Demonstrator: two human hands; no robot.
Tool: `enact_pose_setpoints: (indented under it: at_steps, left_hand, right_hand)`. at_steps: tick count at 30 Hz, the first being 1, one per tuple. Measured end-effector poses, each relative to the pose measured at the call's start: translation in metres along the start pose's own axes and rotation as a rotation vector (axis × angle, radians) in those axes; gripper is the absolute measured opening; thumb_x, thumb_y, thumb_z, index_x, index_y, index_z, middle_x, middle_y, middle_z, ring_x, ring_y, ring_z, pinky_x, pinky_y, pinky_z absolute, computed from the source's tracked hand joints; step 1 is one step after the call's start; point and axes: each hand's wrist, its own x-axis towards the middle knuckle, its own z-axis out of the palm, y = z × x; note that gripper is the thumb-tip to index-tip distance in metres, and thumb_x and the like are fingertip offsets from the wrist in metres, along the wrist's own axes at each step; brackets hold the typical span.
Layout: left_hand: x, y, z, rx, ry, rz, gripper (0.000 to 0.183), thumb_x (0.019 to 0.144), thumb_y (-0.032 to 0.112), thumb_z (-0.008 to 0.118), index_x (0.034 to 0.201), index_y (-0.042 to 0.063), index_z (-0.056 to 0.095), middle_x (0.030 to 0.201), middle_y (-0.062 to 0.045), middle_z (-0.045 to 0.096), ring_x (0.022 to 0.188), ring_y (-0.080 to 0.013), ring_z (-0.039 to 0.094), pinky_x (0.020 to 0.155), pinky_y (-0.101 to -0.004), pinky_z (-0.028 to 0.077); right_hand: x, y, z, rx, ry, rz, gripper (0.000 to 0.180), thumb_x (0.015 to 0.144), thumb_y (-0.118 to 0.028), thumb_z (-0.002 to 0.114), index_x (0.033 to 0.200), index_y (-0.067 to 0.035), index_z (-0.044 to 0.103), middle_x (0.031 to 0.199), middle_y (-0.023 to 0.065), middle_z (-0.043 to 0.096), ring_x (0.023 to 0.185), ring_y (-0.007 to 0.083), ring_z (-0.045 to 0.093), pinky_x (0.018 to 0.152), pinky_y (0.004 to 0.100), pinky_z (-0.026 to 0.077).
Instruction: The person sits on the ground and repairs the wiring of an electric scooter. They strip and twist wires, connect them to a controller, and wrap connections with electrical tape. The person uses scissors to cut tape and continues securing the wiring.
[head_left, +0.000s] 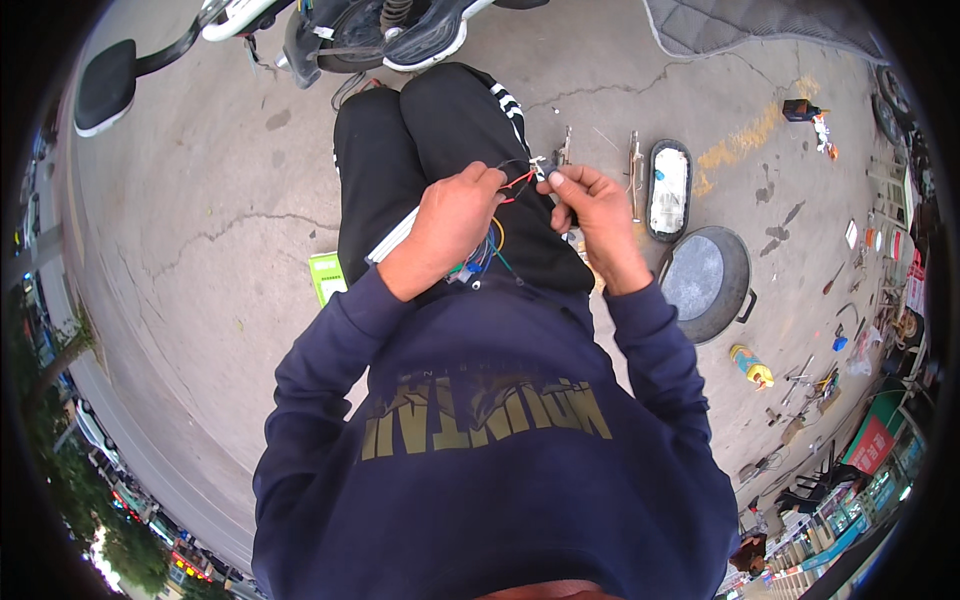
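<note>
Over my lap, my left hand (459, 217) pinches thin red and dark wires (516, 180) between thumb and fingers. My right hand (596, 206) grips a small dark part with a white connector (538, 166), into which the red wires run. Below my left hand, a bundle of blue, green and yellow wires with a blue connector (474, 267) hangs or lies on my lap. A silver ribbed metal piece (394, 238) rests across my thigh, partly hidden by my left hand and wrist.
A scooter (427, 45) stands ahead. On the concrete at right are a black tray (687, 187), metal brackets (635, 176), a round pan (742, 259), a yellow bottle (751, 366) and scattered tools (799, 379). A green box (327, 276) lies at left.
</note>
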Motion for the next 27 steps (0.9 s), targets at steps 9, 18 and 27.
enact_pose_setpoints:
  at_steps: [9, 18, 27]
  left_hand:
    - [0.003, 0.01, 0.015, 0.215, -0.025, -0.011, 0.013, 0.091, 0.009, 0.069, 0.093, 0.004, 0.058, 0.092, -0.012, 0.062, 0.078, -0.0337, 0.07, 0.068, -0.0432, 0.058]
    - [-0.009, -0.013, -0.017, -0.483, -0.109, -0.338, 0.01, 0.104, 0.009, 0.06, 0.103, 0.0, 0.056, 0.084, -0.01, 0.066, 0.077, -0.0195, 0.067, 0.067, -0.0343, 0.052]
    - [-0.021, -0.01, -0.014, -0.569, -0.115, -0.35, 0.015, 0.103, 0.01, 0.063, 0.112, -0.001, 0.058, 0.089, -0.007, 0.07, 0.075, -0.012, 0.065, 0.068, -0.0292, 0.053]
  right_hand:
    - [-0.006, 0.037, 0.029, 0.113, 0.036, -0.062, 0.018, 0.102, -0.015, 0.068, 0.109, 0.001, 0.069, 0.101, 0.0091, 0.078, 0.061, 0.0075, 0.064, 0.055, 0.0216, 0.049]
    - [-0.002, 0.036, 0.041, -0.166, -0.007, -0.023, 0.017, 0.1, -0.01, 0.068, 0.108, 0.004, 0.072, 0.089, 0.0056, 0.075, 0.07, 0.0087, 0.07, 0.062, 0.0202, 0.052]
    - [0.014, 0.035, 0.049, -0.062, -0.047, 0.107, 0.02, 0.1, -0.015, 0.071, 0.109, 0.003, 0.073, 0.088, 0.0051, 0.076, 0.07, 0.0095, 0.07, 0.062, 0.0208, 0.053]
